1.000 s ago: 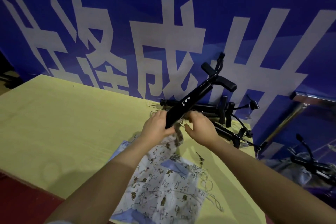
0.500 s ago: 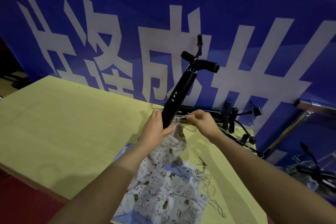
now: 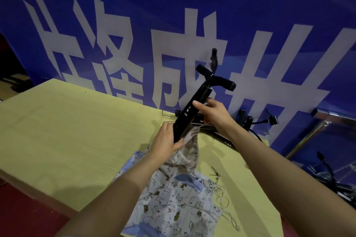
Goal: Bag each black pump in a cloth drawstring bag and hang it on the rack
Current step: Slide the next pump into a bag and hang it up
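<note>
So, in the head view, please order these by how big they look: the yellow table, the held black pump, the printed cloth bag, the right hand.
1. yellow table
2. printed cloth bag, though it lies nearer the camera
3. black pump
4. right hand

Bag and pump are close in length; the bag covers more area.

Black pump [image 3: 192, 113] tilted, T-handle up, lower end in printed cloth bag [image 3: 187, 152], more bags [image 3: 173, 198] flat below
</note>
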`<action>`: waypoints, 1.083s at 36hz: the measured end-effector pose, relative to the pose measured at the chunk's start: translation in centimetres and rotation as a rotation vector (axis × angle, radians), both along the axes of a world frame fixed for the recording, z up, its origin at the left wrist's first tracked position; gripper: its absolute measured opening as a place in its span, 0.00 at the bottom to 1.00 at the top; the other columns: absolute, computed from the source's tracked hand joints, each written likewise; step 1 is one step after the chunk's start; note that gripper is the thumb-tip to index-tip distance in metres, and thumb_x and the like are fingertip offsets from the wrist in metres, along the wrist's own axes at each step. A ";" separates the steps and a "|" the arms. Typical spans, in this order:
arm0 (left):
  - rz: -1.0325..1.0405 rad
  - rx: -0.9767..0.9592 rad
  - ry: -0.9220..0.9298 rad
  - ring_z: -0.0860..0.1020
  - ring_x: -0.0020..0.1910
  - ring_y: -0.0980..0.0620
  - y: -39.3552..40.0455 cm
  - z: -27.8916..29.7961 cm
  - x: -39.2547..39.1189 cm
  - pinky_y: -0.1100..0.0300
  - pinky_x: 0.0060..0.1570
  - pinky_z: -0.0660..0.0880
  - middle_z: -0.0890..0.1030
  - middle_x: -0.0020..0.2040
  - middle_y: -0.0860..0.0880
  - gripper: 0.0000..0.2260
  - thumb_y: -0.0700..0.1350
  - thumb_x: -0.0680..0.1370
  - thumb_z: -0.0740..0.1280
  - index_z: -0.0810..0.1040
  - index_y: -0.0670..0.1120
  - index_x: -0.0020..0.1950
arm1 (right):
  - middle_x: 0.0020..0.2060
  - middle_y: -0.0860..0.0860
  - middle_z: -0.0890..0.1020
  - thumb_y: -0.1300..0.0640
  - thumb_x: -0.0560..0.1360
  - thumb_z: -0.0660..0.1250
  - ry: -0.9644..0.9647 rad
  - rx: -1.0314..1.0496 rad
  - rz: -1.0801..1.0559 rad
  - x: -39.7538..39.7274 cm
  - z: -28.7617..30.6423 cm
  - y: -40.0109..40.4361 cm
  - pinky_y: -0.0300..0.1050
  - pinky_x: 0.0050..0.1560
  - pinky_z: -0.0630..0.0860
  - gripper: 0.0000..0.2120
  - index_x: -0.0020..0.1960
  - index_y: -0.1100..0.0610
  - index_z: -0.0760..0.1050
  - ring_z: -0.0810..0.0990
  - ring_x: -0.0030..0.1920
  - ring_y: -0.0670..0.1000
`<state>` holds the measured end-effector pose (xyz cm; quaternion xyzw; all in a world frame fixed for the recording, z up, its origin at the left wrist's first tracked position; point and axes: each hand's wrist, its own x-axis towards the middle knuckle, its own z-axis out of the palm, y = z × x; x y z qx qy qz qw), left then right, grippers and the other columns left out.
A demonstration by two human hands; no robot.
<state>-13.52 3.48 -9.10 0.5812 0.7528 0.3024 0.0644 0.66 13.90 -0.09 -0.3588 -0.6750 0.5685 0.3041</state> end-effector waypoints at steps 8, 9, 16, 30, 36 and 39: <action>-0.061 -0.395 0.159 0.63 0.65 0.39 -0.6 -0.6 -0.7 0.50 0.55 0.72 0.49 0.74 0.47 0.44 0.37 0.71 0.69 0.43 0.48 0.77 | 0.50 0.50 0.81 0.53 0.74 0.70 -0.027 0.084 -0.069 -0.8 -2.1 -1.2 0.35 0.43 0.73 0.15 0.60 0.55 0.75 0.80 0.49 0.48; -0.047 -0.459 0.166 0.65 0.64 0.39 -0.9 -0.7 -0.8 0.51 0.52 0.73 0.48 0.74 0.47 0.45 0.34 0.71 0.68 0.41 0.51 0.77 | 0.51 0.50 0.81 0.53 0.74 0.70 -0.041 0.101 -0.065 -0.7 -2.2 -1.3 0.35 0.44 0.73 0.16 0.61 0.54 0.75 0.79 0.50 0.47; 0.075 -0.224 -0.225 0.74 0.58 0.41 -0.7 0.9 -1.8 0.54 0.55 0.74 0.68 0.63 0.40 0.28 0.30 0.76 0.55 0.61 0.47 0.75 | 0.50 0.50 0.82 0.55 0.72 0.72 -0.066 0.154 -0.039 -0.8 -2.8 -1.5 0.34 0.46 0.75 0.17 0.60 0.54 0.77 0.81 0.50 0.47; -0.031 0.185 0.038 0.73 0.30 0.48 0.0 8.5 -1.6 0.60 0.26 0.70 0.54 0.69 0.49 0.44 0.28 0.73 0.61 0.46 0.68 0.72 | 0.50 0.48 0.83 0.42 0.64 0.76 -0.336 0.375 0.031 -3.5 -4.3 -2.2 0.51 0.51 0.79 0.24 0.55 0.53 0.81 0.81 0.49 0.47; 0.010 0.048 0.103 0.77 0.37 0.46 -0.1 8.3 -2.4 0.53 0.33 0.78 0.48 0.74 0.51 0.33 0.31 0.72 0.64 0.62 0.62 0.66 | 0.55 0.49 0.79 0.50 0.66 0.77 -0.328 0.307 0.144 -3.8 -3.9 -2.1 0.44 0.56 0.76 0.25 0.60 0.53 0.77 0.78 0.56 0.48; -0.003 0.077 0.066 0.78 0.36 0.46 0.0 7.8 -2.9 0.51 0.35 0.78 0.49 0.73 0.53 0.32 0.29 0.72 0.63 0.63 0.61 0.65 | 0.57 0.52 0.77 0.59 0.69 0.72 -0.342 0.337 0.208 -3.4 -3.4 -2.0 0.43 0.59 0.74 0.20 0.60 0.54 0.76 0.77 0.58 0.50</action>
